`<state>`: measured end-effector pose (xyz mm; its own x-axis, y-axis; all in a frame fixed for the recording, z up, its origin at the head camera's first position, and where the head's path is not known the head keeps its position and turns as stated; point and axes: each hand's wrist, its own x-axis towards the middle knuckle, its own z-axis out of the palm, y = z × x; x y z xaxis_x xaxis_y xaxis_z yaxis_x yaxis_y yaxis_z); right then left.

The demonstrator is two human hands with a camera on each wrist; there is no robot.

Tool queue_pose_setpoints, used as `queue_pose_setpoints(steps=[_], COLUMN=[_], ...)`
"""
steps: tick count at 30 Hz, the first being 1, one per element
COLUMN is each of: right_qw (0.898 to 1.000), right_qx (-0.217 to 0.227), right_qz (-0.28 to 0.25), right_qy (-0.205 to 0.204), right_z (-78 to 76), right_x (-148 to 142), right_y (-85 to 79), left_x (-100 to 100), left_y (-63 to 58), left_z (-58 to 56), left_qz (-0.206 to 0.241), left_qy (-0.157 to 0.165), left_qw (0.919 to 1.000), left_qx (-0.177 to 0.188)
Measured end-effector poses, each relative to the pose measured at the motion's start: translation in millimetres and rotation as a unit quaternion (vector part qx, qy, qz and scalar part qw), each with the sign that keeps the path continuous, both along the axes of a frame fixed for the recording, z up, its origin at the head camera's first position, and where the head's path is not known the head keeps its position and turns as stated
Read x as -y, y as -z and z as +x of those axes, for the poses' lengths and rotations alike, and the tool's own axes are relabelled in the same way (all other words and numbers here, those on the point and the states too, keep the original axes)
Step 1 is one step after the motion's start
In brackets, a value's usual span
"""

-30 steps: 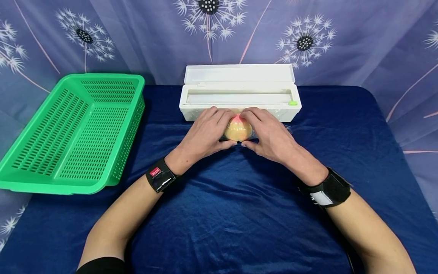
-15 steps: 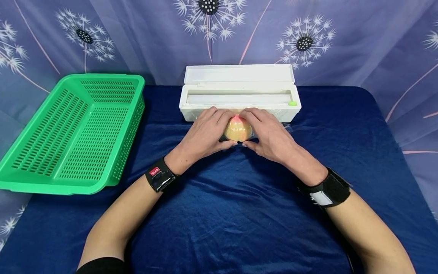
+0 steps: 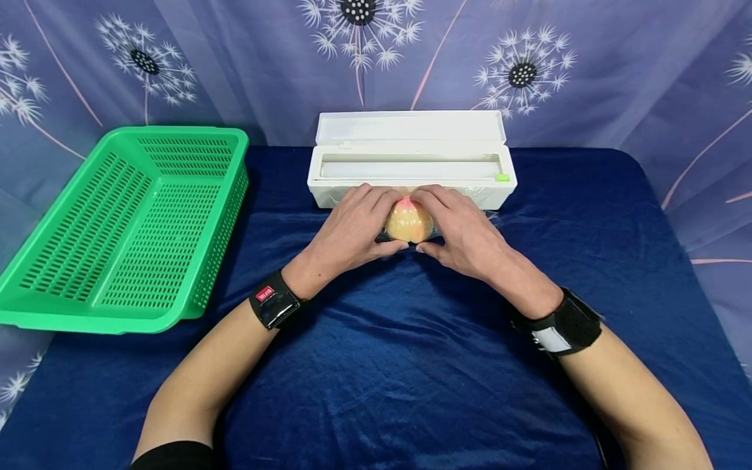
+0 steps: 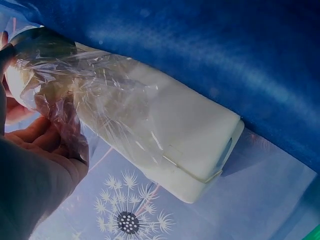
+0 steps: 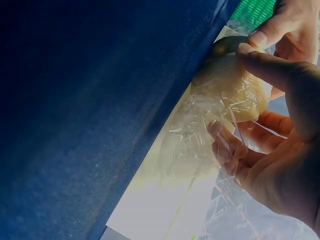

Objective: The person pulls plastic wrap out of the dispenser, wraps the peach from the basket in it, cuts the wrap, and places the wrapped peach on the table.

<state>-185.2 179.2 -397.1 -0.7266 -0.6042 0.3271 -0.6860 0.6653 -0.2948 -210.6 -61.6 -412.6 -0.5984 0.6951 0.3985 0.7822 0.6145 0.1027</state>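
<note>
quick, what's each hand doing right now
Left hand: holding the round yellow-pink fruit with clear plastic film on it.
Right hand: holding the same fruit from its other side.

Pink-topped yellow fruit (image 3: 409, 223), dandelion-patterned purple backdrop (image 3: 258, 59)

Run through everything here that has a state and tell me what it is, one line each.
Fruit: held between both hands
Clear film: wrinkled, partly over the fruit
White box: lid open
Green slider: at the box's right end
Green basket: upright, open-topped
Left hand: curled round the fruit
Right hand: curled round the fruit
Wristbands: worn, one per wrist
Tablecloth: wrinkled
Curtain: hanging
</note>
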Motion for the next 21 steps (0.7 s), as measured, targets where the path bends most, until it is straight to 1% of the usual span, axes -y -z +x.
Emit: queue_pose_setpoints(steps=[12,21], right_qw=[1.000,1.000], right_qx=[0.002,0.006], right_qz=[0.002,-0.021], right_qy=[0.000,-0.004], right_z=[-1.4,-1.8], right_x=[-0.7,0.1], right_y=[0.6,1.3], left_x=[0.0,0.1], left_y=[0.0,0.2], left_z=[-2.1,-1.4], left_qz=[0.003,0.001], left_qy=[0.005,0.002], left_qw=[1.0000,1.0000], left_qx=[-0.001,0.004])
